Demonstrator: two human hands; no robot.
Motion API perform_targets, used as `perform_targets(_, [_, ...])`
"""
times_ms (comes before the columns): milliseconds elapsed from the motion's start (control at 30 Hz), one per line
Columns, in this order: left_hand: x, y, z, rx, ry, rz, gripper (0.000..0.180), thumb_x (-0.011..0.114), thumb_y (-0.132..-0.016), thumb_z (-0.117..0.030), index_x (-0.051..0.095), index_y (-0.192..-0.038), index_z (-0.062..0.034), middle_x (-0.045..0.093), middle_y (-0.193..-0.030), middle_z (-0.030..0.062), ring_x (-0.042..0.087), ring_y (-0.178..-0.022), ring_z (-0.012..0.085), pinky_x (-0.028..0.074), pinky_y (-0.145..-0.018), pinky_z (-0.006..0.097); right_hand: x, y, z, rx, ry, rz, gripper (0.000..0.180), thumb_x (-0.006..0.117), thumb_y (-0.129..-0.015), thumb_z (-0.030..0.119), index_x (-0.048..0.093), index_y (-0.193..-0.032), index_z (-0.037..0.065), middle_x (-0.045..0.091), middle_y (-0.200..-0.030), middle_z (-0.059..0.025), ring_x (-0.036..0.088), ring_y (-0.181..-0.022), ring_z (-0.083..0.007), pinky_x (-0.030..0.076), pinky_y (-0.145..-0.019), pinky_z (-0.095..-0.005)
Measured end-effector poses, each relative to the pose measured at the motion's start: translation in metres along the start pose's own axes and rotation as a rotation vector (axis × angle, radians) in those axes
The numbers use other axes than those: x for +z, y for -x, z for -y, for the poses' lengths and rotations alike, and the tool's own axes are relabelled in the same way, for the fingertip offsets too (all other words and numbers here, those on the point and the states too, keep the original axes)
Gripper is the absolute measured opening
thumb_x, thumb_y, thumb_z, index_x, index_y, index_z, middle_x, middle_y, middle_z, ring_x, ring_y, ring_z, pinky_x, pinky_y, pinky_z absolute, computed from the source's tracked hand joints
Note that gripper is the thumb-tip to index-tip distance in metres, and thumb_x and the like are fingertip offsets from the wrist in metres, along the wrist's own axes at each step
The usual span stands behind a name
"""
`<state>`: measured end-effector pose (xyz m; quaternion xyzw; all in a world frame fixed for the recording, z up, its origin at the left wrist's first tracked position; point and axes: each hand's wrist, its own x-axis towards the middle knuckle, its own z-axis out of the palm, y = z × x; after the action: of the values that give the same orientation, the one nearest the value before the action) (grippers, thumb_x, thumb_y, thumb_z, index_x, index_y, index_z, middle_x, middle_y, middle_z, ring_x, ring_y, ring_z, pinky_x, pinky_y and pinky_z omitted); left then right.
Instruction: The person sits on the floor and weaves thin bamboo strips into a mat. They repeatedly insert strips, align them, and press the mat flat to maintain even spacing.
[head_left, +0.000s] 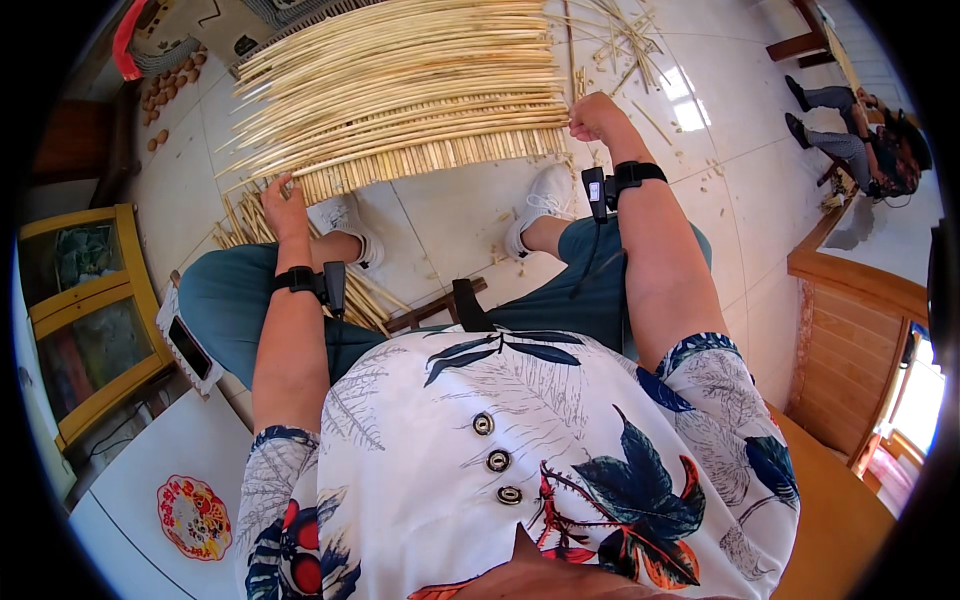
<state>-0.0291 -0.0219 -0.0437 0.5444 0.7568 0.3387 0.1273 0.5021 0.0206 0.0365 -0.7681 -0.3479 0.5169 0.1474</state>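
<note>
A wide mat of pale bamboo strips (400, 90) lies on the tiled floor in front of my knees, its near edge a row of short cut ends. My left hand (283, 205) rests with fingers bent on the mat's near left corner. My right hand (593, 115) pinches the end of a strip at the mat's right edge. Both wrists carry black strapped devices. I sit with teal trousers and white shoes (545, 200) under the mat's edge.
Loose bamboo strips (620, 40) lie scattered at the far right, more in a bundle (235, 225) by my left knee. A yellow cabinet (90, 320) stands left, a phone (188, 348) beside my thigh. Another person (860, 140) sits at far right near wooden panelling.
</note>
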Motion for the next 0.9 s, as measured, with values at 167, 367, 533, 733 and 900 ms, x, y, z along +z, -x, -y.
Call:
perform_targets(167, [0.0, 0.003, -0.007, 0.02, 0.018, 0.0, 0.023, 0.066, -0.074, -0.013, 0.065, -0.097, -0.0101, 0.054, -0.105, 0.0145, 0.053, -0.099, 0.0321, 0.042, -0.087, 0.039, 0.001, 0.002, -0.005, 0.006, -0.038, 0.013, 0.01, 0.056, -0.081, 0.007, 0.06, -0.084, -0.002, 0.06, -0.068, -0.0112, 0.06, -0.056, -0.0185, 0.053, -0.051, -0.0293])
perform_targets(367, [-0.004, 0.006, -0.006, 0.051, -0.122, 0.013, 0.026, 0.067, -0.07, -0.009, 0.066, -0.096, -0.0086, 0.06, -0.104, 0.0121, 0.054, -0.1, 0.0283, 0.041, -0.09, 0.036, 0.007, -0.01, -0.012, -0.084, 0.003, 0.018, 0.005, 0.058, -0.078, 0.002, 0.06, -0.081, -0.002, 0.059, -0.067, -0.0115, 0.06, -0.055, -0.0193, 0.053, -0.049, -0.0309])
perform_targets(533, [0.003, 0.005, -0.005, 0.085, -0.055, -0.085, 0.025, 0.067, -0.069, -0.008, 0.065, -0.094, -0.0092, 0.059, -0.099, 0.0123, 0.054, -0.097, 0.0294, 0.041, -0.09, 0.036, -0.002, -0.026, -0.028, -0.02, -0.174, 0.074, 0.008, 0.055, -0.08, 0.001, 0.058, -0.087, 0.0, 0.061, -0.072, -0.0104, 0.061, -0.058, -0.0184, 0.054, -0.052, -0.031])
perform_targets(733, [-0.007, 0.01, -0.012, 0.033, 0.018, -0.108, 0.023, 0.067, -0.069, -0.008, 0.065, -0.092, -0.0107, 0.057, -0.099, 0.0129, 0.053, -0.096, 0.0315, 0.043, -0.085, 0.038, 0.007, -0.001, -0.009, -0.068, -0.13, 0.048, 0.011, 0.054, -0.08, -0.001, 0.056, -0.09, -0.005, 0.062, -0.076, -0.0123, 0.063, -0.061, -0.0213, 0.055, -0.057, -0.0324])
perform_targets(900, [-0.012, 0.013, -0.013, 0.029, -0.032, -0.118, 0.024, 0.066, -0.07, -0.008, 0.065, -0.093, -0.0117, 0.057, -0.099, 0.0137, 0.053, -0.096, 0.0324, 0.044, -0.084, 0.039, 0.014, -0.004, -0.003, -0.076, -0.157, 0.019, 0.012, 0.057, -0.079, 0.001, 0.057, -0.09, -0.004, 0.063, -0.077, -0.0148, 0.063, -0.061, -0.0241, 0.057, -0.058, -0.0323])
